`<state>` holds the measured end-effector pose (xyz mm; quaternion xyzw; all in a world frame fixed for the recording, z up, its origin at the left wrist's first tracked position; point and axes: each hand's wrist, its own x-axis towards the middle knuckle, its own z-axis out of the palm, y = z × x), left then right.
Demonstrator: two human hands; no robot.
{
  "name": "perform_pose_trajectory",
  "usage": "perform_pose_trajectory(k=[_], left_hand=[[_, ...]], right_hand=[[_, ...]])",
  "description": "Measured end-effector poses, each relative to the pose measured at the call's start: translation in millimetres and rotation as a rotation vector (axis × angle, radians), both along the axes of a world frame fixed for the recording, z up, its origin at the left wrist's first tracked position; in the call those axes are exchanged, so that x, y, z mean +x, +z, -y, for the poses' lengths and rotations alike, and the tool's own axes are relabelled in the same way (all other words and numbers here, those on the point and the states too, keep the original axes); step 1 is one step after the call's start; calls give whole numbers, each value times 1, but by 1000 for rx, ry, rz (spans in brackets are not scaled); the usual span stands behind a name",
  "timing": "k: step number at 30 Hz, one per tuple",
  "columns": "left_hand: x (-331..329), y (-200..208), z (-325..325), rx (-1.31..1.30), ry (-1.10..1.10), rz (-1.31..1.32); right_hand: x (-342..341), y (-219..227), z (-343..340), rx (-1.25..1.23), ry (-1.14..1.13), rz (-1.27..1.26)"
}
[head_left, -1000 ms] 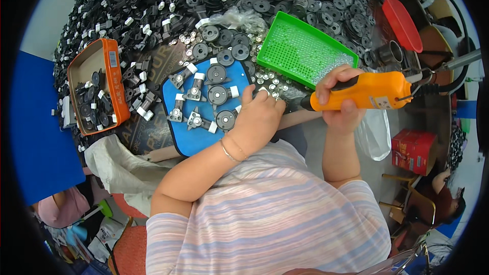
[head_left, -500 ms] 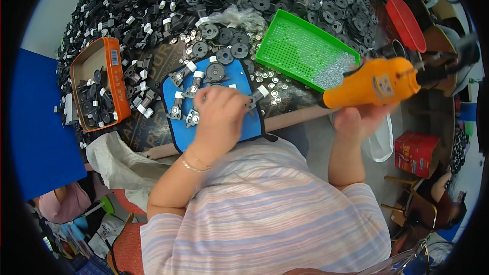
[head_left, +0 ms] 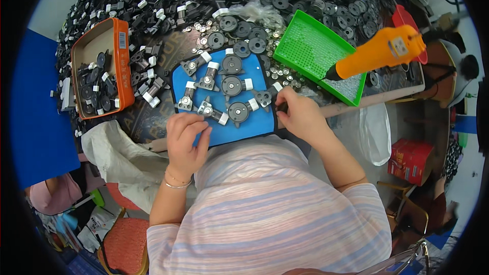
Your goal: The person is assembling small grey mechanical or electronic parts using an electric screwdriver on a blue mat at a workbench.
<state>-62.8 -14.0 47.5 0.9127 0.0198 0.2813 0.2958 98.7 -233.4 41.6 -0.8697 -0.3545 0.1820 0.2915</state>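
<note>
On a blue mat point(head_left: 224, 135) with a black border lie several small black-and-grey caster parts with white ends. My left hand point(head_left: 184, 140) rests at the mat's near left edge, fingers loosely bent and thumb apart. Nothing shows in it. Beside its fingertips lies a caster part point(head_left: 208, 109) with a bracket. My right hand point(head_left: 304, 117) is at the mat's right edge with thumb and forefinger pinched; something dark shows there, too small to name. Close to them a bracket part point(head_left: 264, 98) sits on the mat. An orange electric screwdriver point(head_left: 379, 53) hangs untouched, its tip over a green tray point(head_left: 285, 53).
Small metal pieces point(head_left: 351, 84) fill the tray's near end. To the left stands an orange-rimmed box point(head_left: 124, 71) of black parts. Black discs point(head_left: 280, 2) and brackets are heaped behind. A pale sack point(head_left: 117, 147) hangs at the front edge; a red box point(head_left: 407, 160) stands right.
My right hand has let go of the screwdriver and come left to the mat's edge. My left hand has drawn back from the mat's middle toward its near left edge.
</note>
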Motion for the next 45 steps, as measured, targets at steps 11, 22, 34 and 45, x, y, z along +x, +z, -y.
perform_pose_trajectory(k=[11, 22, 34, 45], left_hand=[[-14, -7, -10, -27, 19, 39], [-15, -15, -17, -42, 27, 70], [-9, -42, -23, -9, 82, 115], [-8, -43, -21, 15, 63, 106]], right_hand=[[-5, 1, -11, -42, -80, -51], [-4, -4, -8, -44, -89, 51], [14, 12, -6, -25, -47, 30], [10, 5, -11, -90, -190, 154]])
